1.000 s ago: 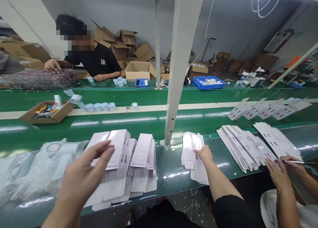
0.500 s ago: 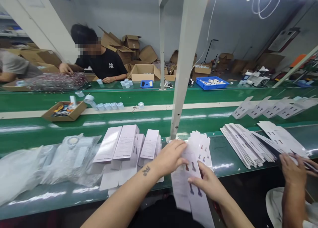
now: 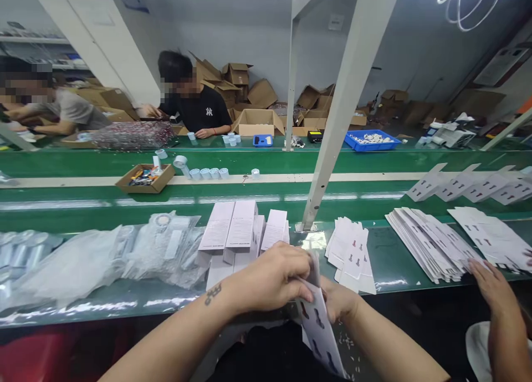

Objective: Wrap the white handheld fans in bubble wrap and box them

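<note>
Left hand [image 3: 285, 274] pinching printed carton [image 3: 320, 332] beyond counter [image 3: 384, 254] front edge; right hand [image 3: 339, 300]: grip hidden, cannot tell. Slack pinch could drop carton.

A factory workshop, shown by green workbenches [image 3: 83, 163], co-workers [image 3: 210, 113] and piled cardboard boxes [image 3: 261, 93]

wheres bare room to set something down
Bare bench shows between the small carton pile and larger stack, and bare belt between post and standing cartons. Crowded: at left, bagged parts beside white boxes; centre, left hand and right hand on a carton.
</note>
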The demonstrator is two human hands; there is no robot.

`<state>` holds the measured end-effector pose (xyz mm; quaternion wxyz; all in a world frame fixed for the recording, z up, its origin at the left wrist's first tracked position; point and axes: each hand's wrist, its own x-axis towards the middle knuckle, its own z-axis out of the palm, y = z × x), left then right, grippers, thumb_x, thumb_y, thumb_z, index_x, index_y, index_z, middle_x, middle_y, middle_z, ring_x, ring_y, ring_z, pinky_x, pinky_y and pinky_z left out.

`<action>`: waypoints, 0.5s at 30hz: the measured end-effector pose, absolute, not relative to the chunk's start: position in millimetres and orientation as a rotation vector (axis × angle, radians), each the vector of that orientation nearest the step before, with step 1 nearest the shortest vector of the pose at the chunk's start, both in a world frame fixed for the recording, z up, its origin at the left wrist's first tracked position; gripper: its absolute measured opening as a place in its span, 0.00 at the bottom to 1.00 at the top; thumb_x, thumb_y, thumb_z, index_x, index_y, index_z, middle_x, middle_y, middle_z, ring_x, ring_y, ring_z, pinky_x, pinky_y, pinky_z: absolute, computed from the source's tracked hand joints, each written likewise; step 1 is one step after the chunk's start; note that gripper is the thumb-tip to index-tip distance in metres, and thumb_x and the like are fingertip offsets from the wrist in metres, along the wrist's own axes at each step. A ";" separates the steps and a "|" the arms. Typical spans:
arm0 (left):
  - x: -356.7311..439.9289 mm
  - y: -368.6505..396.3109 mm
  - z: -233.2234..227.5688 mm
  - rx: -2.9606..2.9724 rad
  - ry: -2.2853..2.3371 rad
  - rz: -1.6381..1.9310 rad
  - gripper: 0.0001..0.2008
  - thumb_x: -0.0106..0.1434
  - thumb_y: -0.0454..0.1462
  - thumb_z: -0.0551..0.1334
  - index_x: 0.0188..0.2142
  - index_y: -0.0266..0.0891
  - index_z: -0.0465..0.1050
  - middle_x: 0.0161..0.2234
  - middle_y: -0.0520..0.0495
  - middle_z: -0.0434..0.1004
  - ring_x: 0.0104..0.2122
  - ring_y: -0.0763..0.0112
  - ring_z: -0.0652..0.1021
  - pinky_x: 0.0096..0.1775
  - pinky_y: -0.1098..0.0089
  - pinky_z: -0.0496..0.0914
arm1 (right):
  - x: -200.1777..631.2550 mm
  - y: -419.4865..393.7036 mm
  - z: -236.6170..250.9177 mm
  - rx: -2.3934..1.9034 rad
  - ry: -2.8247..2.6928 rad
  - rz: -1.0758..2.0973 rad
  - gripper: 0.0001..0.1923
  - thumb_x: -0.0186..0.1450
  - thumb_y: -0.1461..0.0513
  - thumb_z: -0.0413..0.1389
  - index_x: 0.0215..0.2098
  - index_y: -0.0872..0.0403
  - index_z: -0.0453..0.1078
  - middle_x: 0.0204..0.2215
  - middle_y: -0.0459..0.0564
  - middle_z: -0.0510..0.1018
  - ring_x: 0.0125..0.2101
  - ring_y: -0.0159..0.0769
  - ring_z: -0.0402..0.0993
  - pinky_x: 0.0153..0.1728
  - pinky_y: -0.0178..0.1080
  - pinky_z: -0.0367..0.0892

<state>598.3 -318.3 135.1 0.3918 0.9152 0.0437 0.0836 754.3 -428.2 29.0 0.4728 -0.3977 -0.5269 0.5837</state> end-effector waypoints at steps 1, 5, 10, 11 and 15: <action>590.8 -318.3 141.2 2.324 0.115 0.219 0.11 0.64 0.43 0.63 0.29 0.40 0.72 0.31 0.50 0.75 0.37 0.68 0.75 0.47 0.66 0.63 | 753.5 -425.4 36.0 -0.946 -1.333 1.414 0.64 0.34 0.31 0.63 0.63 0.50 0.58 0.50 0.57 0.74 0.49 0.53 0.73 0.48 0.51 0.67; 561.5 -318.7 154.6 2.329 0.246 0.303 0.17 0.54 0.49 0.70 0.38 0.42 0.74 0.46 0.44 0.75 0.51 0.56 0.70 0.57 0.57 0.58 | 743.9 -428.0 57.9 -1.027 -1.296 1.299 0.66 0.44 0.44 0.70 0.70 0.47 0.38 0.61 0.58 0.63 0.59 0.54 0.63 0.58 0.55 0.58; 554.9 -320.5 122.8 2.032 0.514 0.676 0.13 0.63 0.49 0.61 0.34 0.42 0.75 0.58 0.42 0.68 0.64 0.51 0.57 0.63 0.50 0.51 | 717.7 -432.3 56.7 -1.539 -1.163 0.658 0.56 0.50 0.54 0.69 0.68 0.43 0.43 0.55 0.56 0.68 0.49 0.50 0.71 0.50 0.54 0.68; 557.9 -321.8 111.9 1.875 0.615 0.794 0.12 0.66 0.46 0.58 0.35 0.42 0.74 0.60 0.43 0.65 0.64 0.52 0.57 0.63 0.52 0.52 | 712.1 -431.9 54.5 -1.570 -1.180 0.524 0.55 0.52 0.55 0.69 0.68 0.42 0.42 0.55 0.56 0.67 0.49 0.50 0.71 0.50 0.55 0.69; 566.8 -329.2 82.5 1.298 0.687 0.884 0.25 0.62 0.38 0.61 0.58 0.49 0.59 0.65 0.43 0.56 0.62 0.58 0.65 0.58 0.57 0.64 | 695.7 -432.5 51.4 -1.491 -1.445 0.141 0.45 0.61 0.61 0.62 0.68 0.39 0.40 0.55 0.57 0.62 0.53 0.51 0.66 0.51 0.57 0.68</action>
